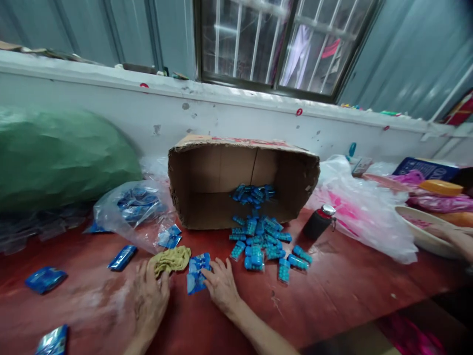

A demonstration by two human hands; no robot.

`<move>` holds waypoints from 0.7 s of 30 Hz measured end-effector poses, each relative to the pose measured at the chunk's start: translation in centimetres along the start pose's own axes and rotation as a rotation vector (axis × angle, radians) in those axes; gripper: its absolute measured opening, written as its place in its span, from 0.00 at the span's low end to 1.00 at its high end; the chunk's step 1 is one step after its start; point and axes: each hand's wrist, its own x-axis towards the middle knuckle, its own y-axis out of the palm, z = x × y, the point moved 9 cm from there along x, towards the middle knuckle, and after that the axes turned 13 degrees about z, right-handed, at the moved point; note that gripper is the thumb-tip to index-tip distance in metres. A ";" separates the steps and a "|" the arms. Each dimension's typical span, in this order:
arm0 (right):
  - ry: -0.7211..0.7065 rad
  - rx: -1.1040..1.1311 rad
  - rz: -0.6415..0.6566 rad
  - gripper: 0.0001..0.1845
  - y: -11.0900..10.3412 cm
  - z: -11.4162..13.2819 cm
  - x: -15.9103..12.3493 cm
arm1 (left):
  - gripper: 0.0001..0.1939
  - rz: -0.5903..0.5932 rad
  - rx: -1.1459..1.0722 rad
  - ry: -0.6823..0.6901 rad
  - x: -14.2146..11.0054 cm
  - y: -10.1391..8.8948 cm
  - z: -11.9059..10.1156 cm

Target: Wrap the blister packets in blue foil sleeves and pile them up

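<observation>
My left hand [151, 298] is low over the red table, its fingers somewhat apart and slightly blurred. Its fingertips reach the near edge of a crumpled yellow-green cloth [172, 260]; a firm hold on it does not show. Just right of the cloth lies a flat blue printed packet [197, 273]. My right hand [222, 287] rests with spread fingers at the packet's right edge, thumb side touching it. Many small clear bottles with blue contents [258, 241] are heaped to the right, spilling from a cardboard box [177, 192] tipped on its side.
Filled blue packets [122, 258] lie at left, beside a clear bag [107, 212] of blue wrappers. A dark bottle [318, 223] stands right of the box, before pink-white plastic bags [373, 217]. Another person's hand [453, 239] is at a bowl [417, 229]. A green sack [62, 158] bulges at left.
</observation>
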 end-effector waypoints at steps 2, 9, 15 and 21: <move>-0.019 0.050 -0.005 0.17 -0.7 0.2 -0.7 | 0.23 0.012 0.044 0.097 -1.2 0.8 -2.8; 0.216 -0.124 -0.076 0.17 -5.5 -5.2 1.4 | 0.21 0.383 0.221 0.210 -2.8 8.3 -7.0; 0.275 -0.152 -0.025 0.19 -5.4 -8.8 3.0 | 0.21 0.493 0.200 0.306 -3.7 9.2 -6.8; 0.198 -0.077 -0.032 0.17 -5.0 -4.8 -0.3 | 0.20 0.375 -0.087 0.203 -5.2 5.2 -6.3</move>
